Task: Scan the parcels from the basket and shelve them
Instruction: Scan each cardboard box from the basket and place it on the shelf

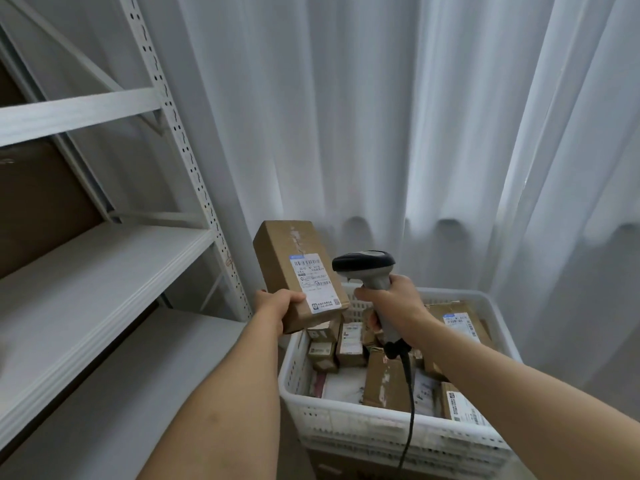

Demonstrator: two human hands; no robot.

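Brown cardboard parcel is gripped by the left hand; at its 3 o'clock, a grey handheld scanner is clasped by the right hand.

Unreadable shipping label on parcel

White metal shelf rack on my left, boards bare where I see them. Brown cardboard boxes behind rack, dim. White plastic basket below, right of rack, holding taped brown parcels with white labels, piled loose. Basket rests on more cardboard underneath.
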